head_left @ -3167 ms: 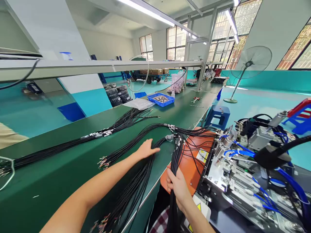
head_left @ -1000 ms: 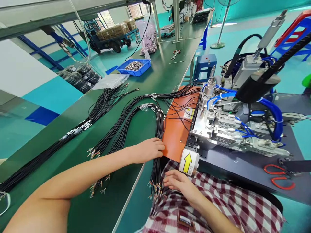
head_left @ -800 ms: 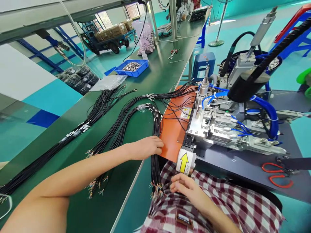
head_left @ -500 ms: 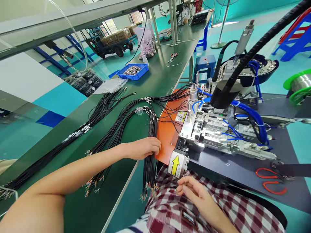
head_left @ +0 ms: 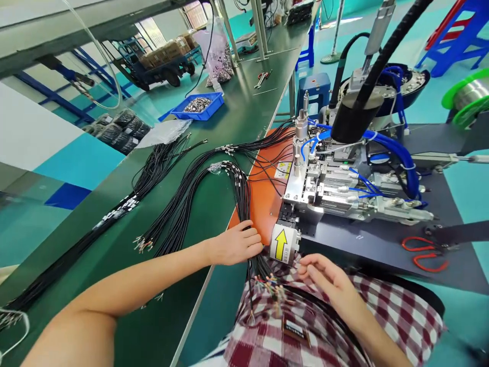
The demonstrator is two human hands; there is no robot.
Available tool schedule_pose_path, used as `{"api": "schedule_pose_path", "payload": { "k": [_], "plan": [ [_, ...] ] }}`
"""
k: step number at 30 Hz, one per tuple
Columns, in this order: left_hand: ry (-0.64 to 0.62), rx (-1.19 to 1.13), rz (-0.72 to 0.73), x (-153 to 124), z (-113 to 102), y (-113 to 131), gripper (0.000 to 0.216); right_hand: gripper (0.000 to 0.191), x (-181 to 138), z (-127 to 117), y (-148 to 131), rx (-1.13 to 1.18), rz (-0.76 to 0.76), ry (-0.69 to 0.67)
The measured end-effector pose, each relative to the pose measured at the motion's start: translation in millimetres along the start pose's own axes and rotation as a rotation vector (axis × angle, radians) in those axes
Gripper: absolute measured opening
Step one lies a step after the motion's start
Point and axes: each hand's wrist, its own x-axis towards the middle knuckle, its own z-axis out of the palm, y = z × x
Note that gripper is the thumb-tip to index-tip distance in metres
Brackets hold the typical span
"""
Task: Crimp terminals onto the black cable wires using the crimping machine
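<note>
My left hand [head_left: 239, 243] is closed round a bundle of black cables [head_left: 240, 199] at the green bench's [head_left: 179, 306] near edge, beside an orange machine plate [head_left: 267, 204]. The bundle's stripped coloured ends [head_left: 269, 285] fan out over my checked lap. My right hand [head_left: 324, 275] hovers just right of those ends with fingers loosely curled and apart, holding nothing. A round knob with a yellow arrow label [head_left: 281, 243] sits between the two hands.
A metal machine with blue air hoses [head_left: 344, 178] stands right of the plate. More black cable bundles [head_left: 153, 173] lie across the bench. A blue tray of metal parts [head_left: 196, 106] sits further back. Red-handled scissors [head_left: 424, 252] lie on the grey machine table.
My left hand has drawn the bundle toward me, so the cable ends now spread over my lap. My right hand has risen slightly toward them. The view has tilted down since the earliest frame.
</note>
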Motion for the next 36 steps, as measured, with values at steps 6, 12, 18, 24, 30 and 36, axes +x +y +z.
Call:
{"api": "schedule_pose_path", "payload": {
  "k": [6,12,18,24,30,36],
  "plan": [
    [0.037,0.024,-0.127,27,18,39,0.011,0.035,5,3,-4,-0.06,-0.059,0.12],
    [-0.012,-0.158,-0.297,30,-1,23,0.017,0.039,-1,9,-13,-0.189,-0.027,0.063],
    [-0.224,-0.203,-0.657,49,-28,39,0.019,0.044,0,-5,-27,-0.14,-0.112,0.107],
    [-0.208,-0.263,-0.431,43,3,71,0.022,0.033,-3,-18,-1,-0.439,0.041,0.089],
    [-0.107,-0.398,-0.163,12,-1,38,0.044,0.028,-10,-11,-1,-0.719,0.066,0.153],
    [-0.109,-0.596,-0.065,-3,-10,4,0.019,0.023,-3,8,-19,-0.743,-0.002,-0.012]
  ]
}}
